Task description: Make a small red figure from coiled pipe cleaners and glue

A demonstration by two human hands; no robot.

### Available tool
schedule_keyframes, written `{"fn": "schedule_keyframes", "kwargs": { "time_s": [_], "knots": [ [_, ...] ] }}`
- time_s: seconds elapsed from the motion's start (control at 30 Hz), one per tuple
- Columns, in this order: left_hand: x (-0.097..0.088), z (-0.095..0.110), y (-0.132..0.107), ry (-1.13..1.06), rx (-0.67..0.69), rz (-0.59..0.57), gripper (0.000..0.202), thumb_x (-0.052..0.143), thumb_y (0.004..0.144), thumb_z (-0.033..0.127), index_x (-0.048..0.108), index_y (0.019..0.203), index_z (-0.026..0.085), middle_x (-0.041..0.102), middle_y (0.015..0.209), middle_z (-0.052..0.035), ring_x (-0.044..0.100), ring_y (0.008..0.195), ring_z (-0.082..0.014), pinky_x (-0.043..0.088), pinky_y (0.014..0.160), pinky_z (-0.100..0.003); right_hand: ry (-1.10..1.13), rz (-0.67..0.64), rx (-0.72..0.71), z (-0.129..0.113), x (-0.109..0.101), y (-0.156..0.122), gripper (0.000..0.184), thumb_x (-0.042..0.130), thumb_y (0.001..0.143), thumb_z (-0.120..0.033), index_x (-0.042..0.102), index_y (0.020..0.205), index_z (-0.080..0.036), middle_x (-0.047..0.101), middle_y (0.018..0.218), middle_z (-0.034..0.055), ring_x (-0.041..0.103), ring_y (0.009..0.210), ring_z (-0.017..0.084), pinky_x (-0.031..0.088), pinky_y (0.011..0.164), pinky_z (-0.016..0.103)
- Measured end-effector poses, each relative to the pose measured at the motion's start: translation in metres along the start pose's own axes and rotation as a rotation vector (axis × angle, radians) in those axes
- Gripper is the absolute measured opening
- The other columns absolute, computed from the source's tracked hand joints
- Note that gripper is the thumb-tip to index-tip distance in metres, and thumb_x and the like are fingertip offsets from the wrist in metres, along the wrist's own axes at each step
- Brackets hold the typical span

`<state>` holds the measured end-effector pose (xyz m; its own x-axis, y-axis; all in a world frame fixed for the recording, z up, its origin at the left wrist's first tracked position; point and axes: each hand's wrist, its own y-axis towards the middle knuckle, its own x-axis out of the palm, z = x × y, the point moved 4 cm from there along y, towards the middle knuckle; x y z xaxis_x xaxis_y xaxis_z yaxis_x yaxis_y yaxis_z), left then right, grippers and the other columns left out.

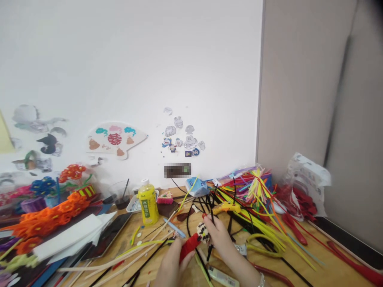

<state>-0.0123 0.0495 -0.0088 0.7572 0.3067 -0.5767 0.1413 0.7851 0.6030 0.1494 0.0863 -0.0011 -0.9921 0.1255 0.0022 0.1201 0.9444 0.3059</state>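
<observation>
Clutter across pale wooden tabletop (pixel 326 265). Far left: heap of orange pipe-cleaner flowers (pixel 49 218), with stacked white foam sheets (pixel 70 236) just beside it. Further right, upright yellow plastic drink bottle (pixel 148 204) with white cap, well behind the hands.

Bottom centre, left hand (pixel 171 266): grip closed around lower end of red fuzzy pipe-cleaner roll (pixel 189 245), which tilts up to the right just above the tabletop. At the roll's upper tip, small cream-and-black fuzzy ball (pixel 203 232), touching the red. Just right of it, right hand (pixel 222 238): grip closed, fingertips pinching the ball. Thin black pipe-cleaner strand (pixel 210 252) below that hand; cannot tell whether held.

Further right, loose heap of yellow, green, red and black pipe-cleaner stems (pixel 257 195), fanned over the tabletop. Far right, crinkled clear plastic bag (pixel 305 179) with red pieces inside, close to grey partition wall (pixel 299 79).
</observation>
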Motion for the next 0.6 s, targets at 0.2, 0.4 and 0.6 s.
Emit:
{"fn": "schedule_keyframes", "kwargs": {
  "time_s": [0.2, 0.4, 0.6],
  "knots": [
    [0.006, -0.011, -0.002, 0.019, 0.022, 0.008, 0.017, 0.056, 0.076, 0.033, 0.058, 0.087, 0.020, 0.072, 0.078, -0.0041, 0.069, 0.067, -0.0196, 0.056, 0.062, -0.028, -0.003, 0.018, 0.006, -0.002, 0.000, 0.001, 0.032, 0.049, 0.073, -0.046, 0.047, 0.060, -0.017, 0.044, 0.055, -0.0026, 0.041, 0.055, 0.013, 0.035, 0.053, 0.023],
    [0.006, -0.008, -0.002, 0.005, -0.022, 0.021, 0.022, 0.052, 0.077, 0.040, 0.059, 0.086, 0.021, 0.072, 0.077, -0.0054, 0.069, 0.068, -0.0212, 0.056, 0.063, -0.032, 0.045, 0.019, 0.055, 0.006, 0.002, 0.002, 0.032, 0.049, 0.073, -0.047, 0.050, 0.063, -0.017, 0.045, 0.056, -0.0028, 0.043, 0.054, 0.013, 0.036, 0.052, 0.022],
    [0.004, -0.005, -0.001, -0.010, -0.027, -0.005, 0.028, 0.052, 0.077, 0.046, 0.059, 0.085, 0.021, 0.073, 0.078, -0.0057, 0.069, 0.069, -0.0214, 0.056, 0.064, -0.031, 0.051, 0.026, 0.042, 0.007, 0.002, 0.002, 0.033, 0.050, 0.074, -0.048, 0.049, 0.062, -0.018, 0.045, 0.055, -0.0029, 0.043, 0.054, 0.013, 0.036, 0.052, 0.023]
  ]
}}
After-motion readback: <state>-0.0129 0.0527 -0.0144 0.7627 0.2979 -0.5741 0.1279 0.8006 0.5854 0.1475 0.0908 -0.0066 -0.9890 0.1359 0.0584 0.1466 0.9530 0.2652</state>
